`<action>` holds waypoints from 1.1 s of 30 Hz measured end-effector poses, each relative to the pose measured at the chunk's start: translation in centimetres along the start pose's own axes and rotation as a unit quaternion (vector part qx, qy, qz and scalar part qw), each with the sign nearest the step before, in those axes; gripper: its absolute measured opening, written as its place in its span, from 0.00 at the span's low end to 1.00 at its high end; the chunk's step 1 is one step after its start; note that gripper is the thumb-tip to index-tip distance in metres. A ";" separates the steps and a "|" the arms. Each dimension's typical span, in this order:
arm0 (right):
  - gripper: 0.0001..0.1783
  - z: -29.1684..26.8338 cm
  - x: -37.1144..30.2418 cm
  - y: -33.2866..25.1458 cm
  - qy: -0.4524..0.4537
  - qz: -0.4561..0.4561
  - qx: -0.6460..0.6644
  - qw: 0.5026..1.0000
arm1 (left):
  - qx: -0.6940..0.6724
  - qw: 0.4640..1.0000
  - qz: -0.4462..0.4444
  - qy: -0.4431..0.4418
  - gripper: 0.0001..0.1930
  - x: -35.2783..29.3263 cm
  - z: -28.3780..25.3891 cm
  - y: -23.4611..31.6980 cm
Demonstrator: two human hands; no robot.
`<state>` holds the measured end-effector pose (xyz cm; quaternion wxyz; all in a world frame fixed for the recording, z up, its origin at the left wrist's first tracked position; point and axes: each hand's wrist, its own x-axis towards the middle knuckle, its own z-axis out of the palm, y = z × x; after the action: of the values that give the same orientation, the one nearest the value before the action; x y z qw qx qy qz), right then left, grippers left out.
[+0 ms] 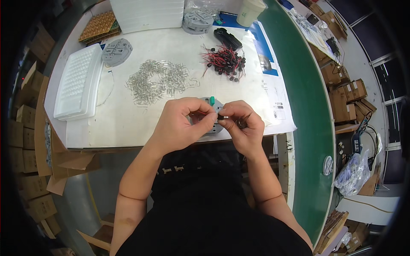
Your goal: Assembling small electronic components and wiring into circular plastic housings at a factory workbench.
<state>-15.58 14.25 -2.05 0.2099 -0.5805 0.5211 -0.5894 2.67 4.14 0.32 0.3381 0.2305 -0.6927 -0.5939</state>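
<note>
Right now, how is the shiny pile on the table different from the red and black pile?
The pile of metal clips is silvery grey; the bundle of wired parts is red and black. The clips are spread wide and flat; the wired parts are bunched in a smaller tangle. The clips lie left of the wired parts. Both rest loose on the white table cover, beyond the hands.

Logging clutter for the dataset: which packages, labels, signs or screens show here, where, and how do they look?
Printed sheet: right of the wire bundle, blue and white, flat.
Small label: table's right edge, white with dark print.
Cardboard boxes: floor at right, brown, stacked.
Plastic bag: lower right, clear, bulging.
No screens visible.
</note>
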 end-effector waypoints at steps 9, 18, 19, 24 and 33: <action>0.12 0.4 -0.9 -0.8 0.006 0.161 0.089 0.983 | -0.074 0.996 -0.036 0.026 0.09 -0.4 0.8 -0.9; 0.12 -1.6 -0.6 0.4 -0.049 0.094 -0.023 0.994 | 0.021 0.997 -0.070 0.010 0.07 -0.4 0.5 -2.3; 0.12 -1.8 -0.3 0.0 -0.060 0.100 -0.079 0.990 | 0.021 0.997 -0.071 0.009 0.07 -0.3 0.7 -2.6; 0.07 -2.0 0.6 -0.4 -0.116 0.052 -0.293 0.948 | 0.341 0.924 0.143 0.095 0.06 -0.1 3.0 -5.3; 0.02 -1.5 1.3 0.3 -0.178 0.020 -0.403 0.898 | 0.312 0.938 0.104 0.109 0.11 -0.1 3.3 -7.0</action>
<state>-17.38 13.56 -1.41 0.0588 -0.6999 0.6796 -0.2116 -0.29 5.16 -6.77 0.3820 0.3146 -0.8224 -0.2807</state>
